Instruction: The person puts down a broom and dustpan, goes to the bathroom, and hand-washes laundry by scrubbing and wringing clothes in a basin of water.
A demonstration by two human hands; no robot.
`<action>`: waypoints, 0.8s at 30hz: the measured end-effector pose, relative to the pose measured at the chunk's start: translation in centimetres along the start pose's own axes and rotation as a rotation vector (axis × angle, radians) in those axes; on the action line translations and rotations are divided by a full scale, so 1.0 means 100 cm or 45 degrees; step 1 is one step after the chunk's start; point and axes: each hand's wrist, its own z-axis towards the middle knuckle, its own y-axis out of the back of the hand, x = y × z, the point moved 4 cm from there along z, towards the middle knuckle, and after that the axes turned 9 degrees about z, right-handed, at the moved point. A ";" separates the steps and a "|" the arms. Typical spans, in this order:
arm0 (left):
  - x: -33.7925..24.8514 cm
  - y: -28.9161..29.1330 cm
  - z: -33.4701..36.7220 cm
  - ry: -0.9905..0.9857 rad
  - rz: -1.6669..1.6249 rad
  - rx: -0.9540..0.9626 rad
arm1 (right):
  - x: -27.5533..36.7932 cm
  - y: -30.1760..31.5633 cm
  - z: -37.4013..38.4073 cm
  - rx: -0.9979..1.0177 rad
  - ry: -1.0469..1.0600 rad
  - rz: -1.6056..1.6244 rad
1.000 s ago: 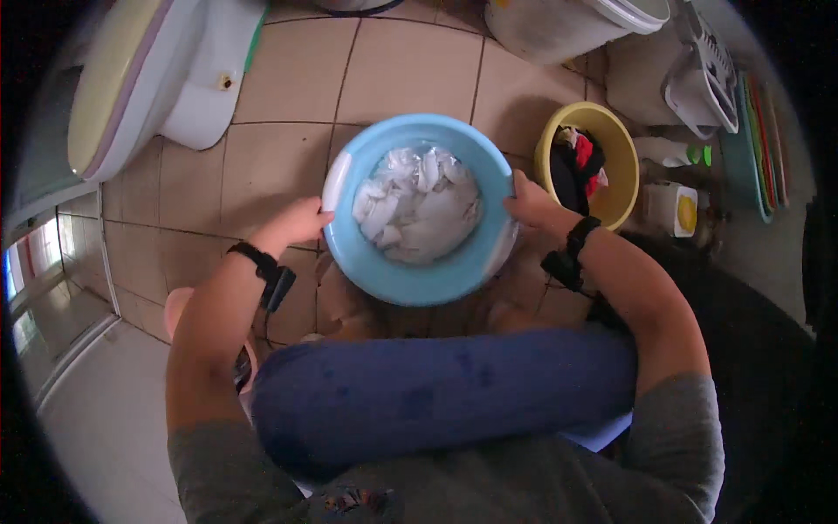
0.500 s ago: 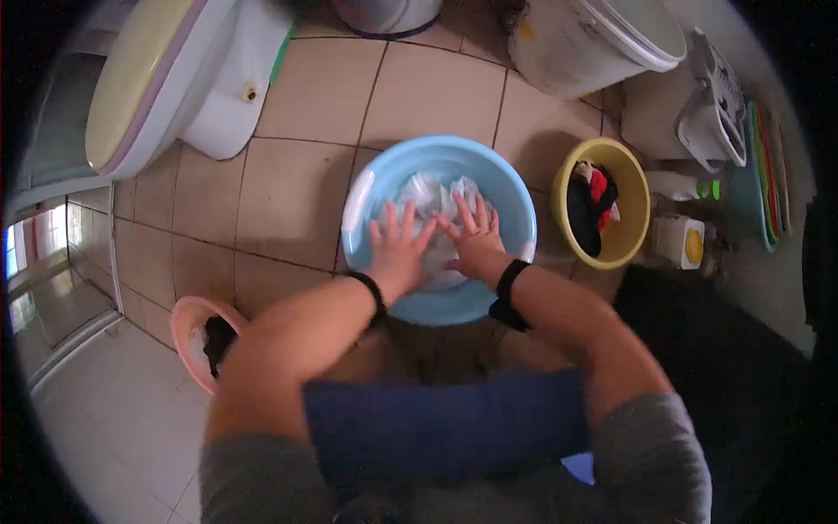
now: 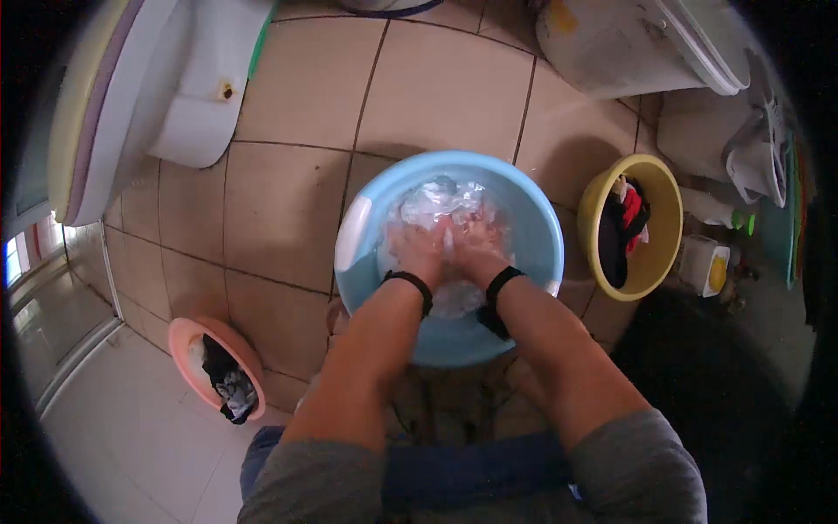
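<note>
A light blue round basin (image 3: pixel 362 293) stands on the floor in front of me, holding water and a whitish translucent cloth or sheet (image 3: pixel 458 301). Both my hands are down in it, side by side and close together, pressing on the pale material. My left hand (image 3: pixel 417 244) lies under the rippling surface, with a dark band at its wrist. Against it on the right, my right hand (image 3: pixel 476 244) is also under water, a black band at that wrist. Ripples and glare break up the fingers of both hands, so their grip cannot be made out.
A yellow basin (image 3: pixel 672 249) with dark and red clothes stands at right. At lower left, a pink basin (image 3: pixel 185 336) holds black and grey clothes. A white toilet (image 3: pixel 192 122) rises at upper left; a large white bucket (image 3: pixel 602 52) stands at upper right.
Both hands have gone from lying spread on the whitish material to deeper under the water, closer together. Water now covers them with ripples. My view has shifted slightly, showing more of the pink basin.
</note>
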 end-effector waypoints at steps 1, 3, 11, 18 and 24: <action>0.006 -0.002 0.004 0.009 -0.356 -0.008 | 0.002 0.005 0.002 -0.151 0.097 -0.024; 0.008 -0.004 0.002 -0.133 -0.042 -0.071 | -0.005 0.013 0.012 -0.091 0.093 0.031; 0.014 0.039 -0.075 0.029 0.077 -0.775 | -0.006 0.047 -0.063 -0.837 0.011 0.363; 0.044 -0.020 -0.043 0.428 -1.313 -0.325 | 0.029 0.004 -0.024 -0.503 -0.623 1.085; 0.047 -0.011 -0.043 0.220 -2.437 0.332 | 0.056 0.003 -0.066 -0.377 -0.060 2.123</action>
